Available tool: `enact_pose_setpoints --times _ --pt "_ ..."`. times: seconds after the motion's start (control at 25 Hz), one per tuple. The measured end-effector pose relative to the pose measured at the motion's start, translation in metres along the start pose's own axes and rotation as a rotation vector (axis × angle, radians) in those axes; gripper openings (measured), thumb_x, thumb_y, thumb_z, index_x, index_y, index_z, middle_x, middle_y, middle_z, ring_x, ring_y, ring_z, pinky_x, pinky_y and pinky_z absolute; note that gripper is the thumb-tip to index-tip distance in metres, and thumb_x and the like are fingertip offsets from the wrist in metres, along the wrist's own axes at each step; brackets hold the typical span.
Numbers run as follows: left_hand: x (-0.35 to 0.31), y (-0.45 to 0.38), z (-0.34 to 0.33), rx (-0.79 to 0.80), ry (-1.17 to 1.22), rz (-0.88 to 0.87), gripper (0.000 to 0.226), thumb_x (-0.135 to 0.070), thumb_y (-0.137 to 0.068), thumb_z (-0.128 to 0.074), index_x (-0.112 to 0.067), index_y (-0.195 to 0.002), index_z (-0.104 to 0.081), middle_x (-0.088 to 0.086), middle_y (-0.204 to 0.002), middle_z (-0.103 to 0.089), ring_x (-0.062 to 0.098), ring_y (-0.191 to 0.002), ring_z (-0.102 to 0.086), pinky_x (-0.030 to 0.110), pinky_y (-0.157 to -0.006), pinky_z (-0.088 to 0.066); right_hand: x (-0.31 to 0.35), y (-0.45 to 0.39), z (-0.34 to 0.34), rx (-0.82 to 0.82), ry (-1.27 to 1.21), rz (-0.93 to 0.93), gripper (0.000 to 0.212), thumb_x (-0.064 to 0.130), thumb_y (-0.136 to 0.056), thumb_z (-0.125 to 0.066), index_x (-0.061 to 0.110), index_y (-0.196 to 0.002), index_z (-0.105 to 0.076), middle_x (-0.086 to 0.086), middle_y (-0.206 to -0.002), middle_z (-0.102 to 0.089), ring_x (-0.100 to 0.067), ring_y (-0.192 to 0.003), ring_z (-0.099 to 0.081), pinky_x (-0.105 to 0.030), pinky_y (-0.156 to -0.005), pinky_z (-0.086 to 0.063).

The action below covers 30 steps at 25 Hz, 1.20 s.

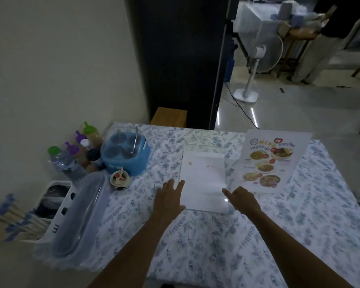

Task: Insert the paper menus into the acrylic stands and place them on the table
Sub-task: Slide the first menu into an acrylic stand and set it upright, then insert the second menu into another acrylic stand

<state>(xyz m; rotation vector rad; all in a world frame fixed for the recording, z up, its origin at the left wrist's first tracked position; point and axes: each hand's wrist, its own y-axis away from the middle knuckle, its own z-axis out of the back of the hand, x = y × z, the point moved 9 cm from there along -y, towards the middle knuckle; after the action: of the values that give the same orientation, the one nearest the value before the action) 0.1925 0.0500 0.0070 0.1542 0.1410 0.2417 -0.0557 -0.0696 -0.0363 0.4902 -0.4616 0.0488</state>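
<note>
The left hand [168, 196] lies flat with fingers spread, palm down, at the left edge of the acrylic stand [204, 179], its fingertips touching the white sheet [203, 173] inside. The right hand [242, 199] is at the stand's lower right corner, loosely curled with the thumb extended toward the sheet; whether it pinches the edge cannot be determined. The stand lies flat on the surface [216, 246], which is covered with a blue floral cloth. The white sheet shows its blank side with faint red marks.

Just beside the stand, to the right, a printed paper menu [272, 161] lies face up, showing food pictures and the word MENU.

To the left of the stand stands a small bowl [120, 179] with a spoon, a blue condiment caddy [126, 154] and, beyond it, a group of bottles [75, 150] with green and purple caps. A clear plastic lid [81, 215] rests on a white basket [56, 206] at the surface's left edge.

Beyond the surface stand a dark cabinet [181, 59] and a white pedestal fan [256, 65].
</note>
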Motion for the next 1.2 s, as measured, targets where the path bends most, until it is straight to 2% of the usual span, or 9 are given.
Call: enact_pose_setpoints --times 0.12,0.24,0.36,0.56,0.72,0.84,0.96,1.08,1.2 --pt "0.019 -0.015 -0.043 0.118 0.154 0.04 0.086 -0.053 -0.084 -0.066 -0.025 -0.152 -0.021 0.012 -0.153 -0.029 0.031 -0.135 -0.035 0.047 -0.108 -0.035 -0.028 -0.006 -0.035 0.006 -0.021 -0.132 0.084 0.081 -0.076 -0.044 0.002 -0.098 -0.065 -0.014 -0.091 -0.073 -0.032 -0.081 -0.07 -0.042 -0.08 -0.059" --pt "0.023 -0.024 -0.076 0.198 0.323 0.072 0.081 -0.05 -0.084 -0.067 -0.023 -0.149 -0.028 0.013 -0.146 -0.035 0.032 -0.129 -0.039 0.048 -0.102 -0.043 -0.032 0.006 -0.05 -0.012 -0.067 -0.208 0.066 0.064 -0.085 -0.056 0.002 -0.107 -0.062 -0.017 -0.102 -0.07 -0.036 -0.099 -0.068 -0.041 -0.087 -0.054" --pt "0.02 -0.028 -0.085 0.179 0.387 0.081 0.075 -0.046 -0.084 -0.068 -0.021 -0.145 -0.034 0.014 -0.142 -0.036 0.034 -0.127 -0.035 0.048 -0.098 -0.045 -0.019 0.012 -0.052 -0.054 -0.084 -0.228 0.059 0.052 -0.09 -0.059 0.005 -0.125 -0.057 -0.018 -0.122 -0.066 -0.037 -0.116 -0.061 -0.043 -0.095 -0.048" --pt "0.016 -0.032 -0.086 0.166 0.486 0.086 0.071 -0.046 -0.086 -0.066 -0.018 -0.145 -0.037 0.014 -0.144 -0.036 0.033 -0.13 -0.035 0.047 -0.1 -0.045 -0.008 0.018 -0.065 -0.094 -0.126 -0.273 0.063 0.048 -0.088 -0.062 0.005 -0.133 -0.051 -0.023 -0.13 -0.059 -0.038 -0.118 -0.058 -0.045 -0.097 -0.048" --pt "0.021 -0.029 -0.084 0.185 0.656 0.176 0.074 -0.048 -0.083 -0.069 -0.02 -0.144 -0.04 0.016 -0.146 -0.038 0.035 -0.13 -0.04 0.045 -0.106 -0.041 -0.006 0.025 -0.075 -0.062 -0.296 -0.365 0.072 0.049 -0.083 -0.064 0.003 -0.136 -0.048 -0.024 -0.135 -0.055 -0.04 -0.122 -0.055 -0.044 -0.098 -0.047" --pt "0.034 -0.021 -0.08 0.163 0.801 0.294 0.07 -0.05 -0.082 -0.07 -0.022 -0.141 -0.045 0.017 -0.143 -0.044 0.034 -0.128 -0.046 0.044 -0.105 -0.043 -0.006 0.032 -0.082 -0.021 -0.408 -0.39 0.085 0.06 -0.07 -0.062 0.001 -0.13 -0.051 -0.023 -0.128 -0.06 -0.039 -0.111 -0.062 -0.047 -0.092 -0.056" --pt "0.041 -0.008 -0.068 0.127 0.84 0.326 0.066 -0.051 -0.082 -0.069 -0.021 -0.137 -0.049 0.016 -0.138 -0.05 0.031 -0.123 -0.051 0.038 -0.101 -0.046 -0.009 0.042 -0.086 -0.001 -0.451 -0.376 0.085 0.056 -0.071 -0.062 -0.002 -0.133 -0.049 -0.024 -0.129 -0.059 -0.038 -0.109 -0.063 -0.043 -0.085 -0.057" --pt "0.038 0.009 -0.052 0.09 0.817 0.342 0.063 -0.056 -0.08 -0.068 -0.021 -0.132 -0.053 0.014 -0.133 -0.056 0.031 -0.119 -0.054 0.037 -0.096 -0.047 -0.001 0.063 -0.073 -0.018 -0.484 -0.305 0.063 0.049 -0.074 -0.062 -0.002 -0.109 -0.059 -0.022 -0.106 -0.066 -0.035 -0.095 -0.067 -0.046 -0.082 -0.061" --pt "0.027 0.036 -0.037 0.054 0.804 0.381 0.064 -0.066 -0.07 -0.064 -0.026 -0.121 -0.057 0.013 -0.123 -0.06 0.031 -0.114 -0.056 0.04 -0.092 -0.051 0.004 0.089 -0.05 -0.034 -0.529 -0.228 0.032 0.034 -0.086 -0.065 0.004 -0.08 -0.056 -0.009 -0.077 -0.062 -0.034 -0.086 -0.07 -0.052 -0.086 -0.06"
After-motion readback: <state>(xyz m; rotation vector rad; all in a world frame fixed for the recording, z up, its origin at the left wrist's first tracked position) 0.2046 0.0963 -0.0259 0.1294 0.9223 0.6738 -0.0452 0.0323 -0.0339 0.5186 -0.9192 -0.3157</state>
